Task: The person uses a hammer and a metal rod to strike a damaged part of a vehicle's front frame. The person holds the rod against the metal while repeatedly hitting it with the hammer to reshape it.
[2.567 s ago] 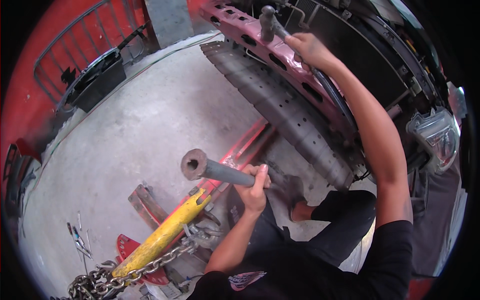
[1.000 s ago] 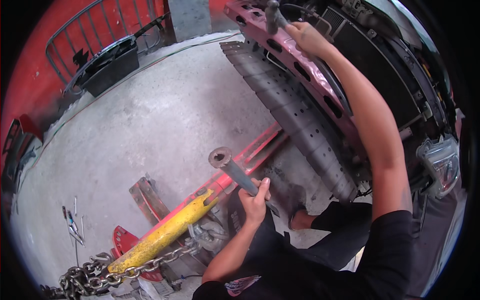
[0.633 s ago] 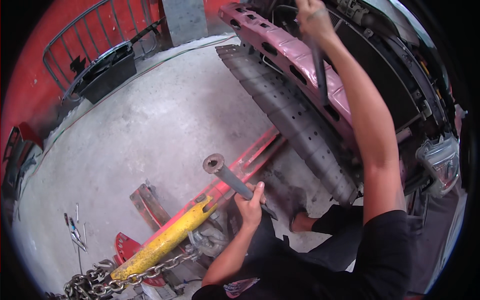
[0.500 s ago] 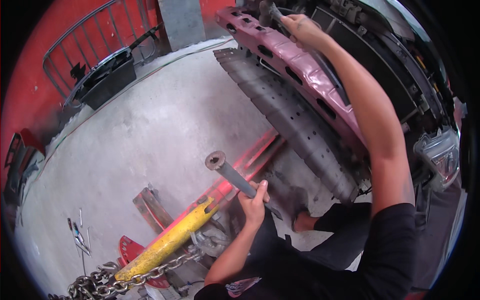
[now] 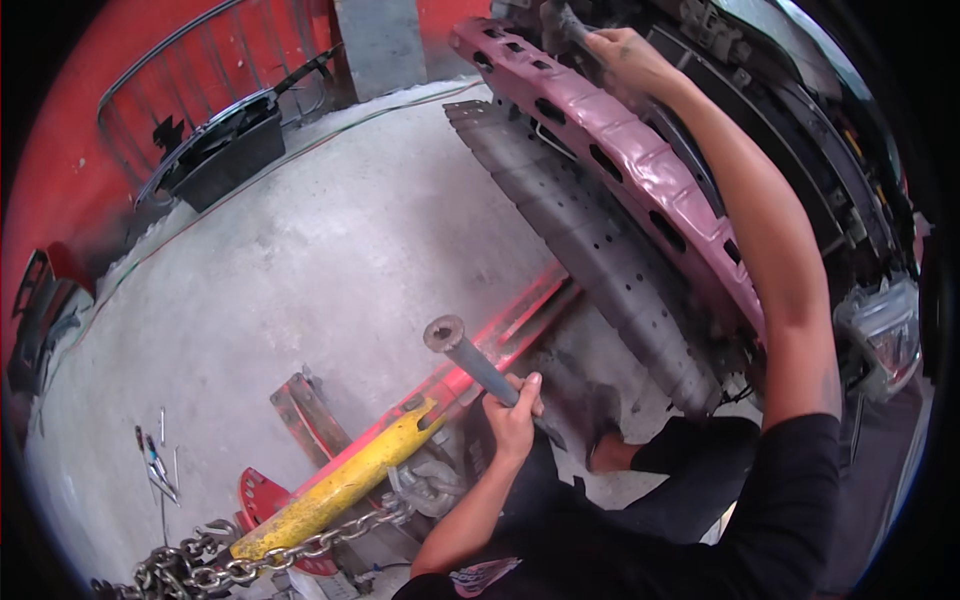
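Observation:
My left hand (image 5: pixel 511 425) is closed around a grey metal bar (image 5: pixel 480 366) with a broad round end that has a dark hole or recess in it. The bar stands tilted over the red and yellow beam, its round end up. Far off at the top right, my right hand (image 5: pixel 632 62) is wrapped around a grey hammer-like tool (image 5: pixel 570 24); its far end is partly cut off by the frame edge. This hand is beyond the dented pink metal bumper beam (image 5: pixel 640 160), at the front of a vehicle. A dark perforated panel (image 5: pixel 590 240) hangs along the beam's near side.
A red and yellow pulling beam (image 5: pixel 350 480) crosses the floor, with a heavy chain (image 5: pixel 320 543) along it. Hand tools (image 5: pixel 160 468) lie on the floor at left. A dark vehicle part (image 5: pixel 225 150) leans by the red wall. A headlight (image 5: pixel 885 340) is at right.
The whole view has shifted slightly, so things appear a little further right and lower. Both hands keep their grips, with little movement relative to the vehicle.

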{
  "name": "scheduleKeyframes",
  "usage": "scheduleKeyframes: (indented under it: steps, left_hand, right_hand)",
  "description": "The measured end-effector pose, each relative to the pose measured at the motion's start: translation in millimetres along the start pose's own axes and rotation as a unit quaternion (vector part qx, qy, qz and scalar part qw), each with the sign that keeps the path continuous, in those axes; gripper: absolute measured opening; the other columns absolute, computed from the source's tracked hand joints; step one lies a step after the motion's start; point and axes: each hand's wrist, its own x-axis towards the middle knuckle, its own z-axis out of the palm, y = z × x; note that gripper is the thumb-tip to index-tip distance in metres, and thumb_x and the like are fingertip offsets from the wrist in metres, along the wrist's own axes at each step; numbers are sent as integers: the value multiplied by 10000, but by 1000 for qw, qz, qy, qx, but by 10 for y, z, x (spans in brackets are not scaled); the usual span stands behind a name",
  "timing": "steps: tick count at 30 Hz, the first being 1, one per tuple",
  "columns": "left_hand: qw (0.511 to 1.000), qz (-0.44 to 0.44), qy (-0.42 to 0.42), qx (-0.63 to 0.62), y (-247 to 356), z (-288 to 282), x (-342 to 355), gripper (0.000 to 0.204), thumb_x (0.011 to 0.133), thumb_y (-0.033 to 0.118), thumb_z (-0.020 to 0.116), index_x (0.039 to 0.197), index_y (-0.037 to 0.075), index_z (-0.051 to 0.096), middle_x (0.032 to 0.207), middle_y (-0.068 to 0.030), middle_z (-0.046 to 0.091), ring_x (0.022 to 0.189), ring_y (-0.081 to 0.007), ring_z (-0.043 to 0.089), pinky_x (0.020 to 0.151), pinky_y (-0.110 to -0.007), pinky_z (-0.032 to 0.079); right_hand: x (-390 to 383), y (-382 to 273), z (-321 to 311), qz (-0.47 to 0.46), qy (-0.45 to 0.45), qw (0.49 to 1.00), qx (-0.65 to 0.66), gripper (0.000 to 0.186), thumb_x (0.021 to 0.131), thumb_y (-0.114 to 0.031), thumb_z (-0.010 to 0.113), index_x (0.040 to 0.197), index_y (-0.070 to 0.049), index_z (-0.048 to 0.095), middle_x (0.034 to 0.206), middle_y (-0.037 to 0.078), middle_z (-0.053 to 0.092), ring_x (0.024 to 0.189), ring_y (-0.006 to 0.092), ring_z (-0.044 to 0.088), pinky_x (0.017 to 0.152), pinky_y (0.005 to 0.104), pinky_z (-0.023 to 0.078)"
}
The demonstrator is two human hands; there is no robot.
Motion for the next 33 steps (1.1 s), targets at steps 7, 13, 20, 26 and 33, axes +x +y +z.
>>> scheduleKeyframes:
  steps: [7, 13, 20, 26, 33]
  left_hand:
    - [1000, -8, 10, 5, -16, 60, 22, 303, 919, 51, 713, 682, 72, 527, 551, -40, 526, 478, -140, 513, 509, -294, 440]
    - [1000, -6, 29, -11, -44, -80, -26, 306, 922, 54, 706, 674, 74, 527, 552, -37, 524, 474, -139, 509, 503, -293, 438]
    - [1000, -2, 21, 4, -19, -10, 29, 318, 925, 57, 705, 668, 77, 518, 561, -36, 523, 471, -133, 495, 503, -297, 441]
    - [1000, -16, 23, -1, -39, 1, 42, 316, 923, 59, 708, 670, 80, 521, 547, -35, 518, 465, -132, 492, 495, -290, 433]
    - [1000, -14, 5, 26, -119, -9, 26, 314, 918, 71, 718, 669, 74, 527, 543, -36, 525, 466, -136, 505, 486, -290, 423]
  right_hand:
    - [8, -42, 320, -28, 107, 989, 100, 417, 1064, -469, 477, 1066, -70, 597, 622, 18, 522, 445, 119, 515, 395, 307, 420]
    - [164, -97, 355, -78, 44, 996, -7, 407, 1080, -405, 460, 1105, -35, 629, 588, 30, 528, 418, 129, 512, 402, 304, 422]
    - [143, 324, 375, -19, 63, 998, -11, 407, 1062, -424, 481, 1117, -50, 631, 603, 37, 544, 426, 136, 517, 414, 309, 436]
    - [-14, -26, 245, 8, 125, 987, 99, 420, 1058, -450, 471, 1117, -61, 617, 624, 36, 537, 429, 127, 509, 399, 303, 426]
    - [91, 15, 226, -36, -7, 999, -10, 455, 1040, -390, 476, 1115, 26, 645, 639, 95, 619, 467, 200, 628, 457, 363, 537]
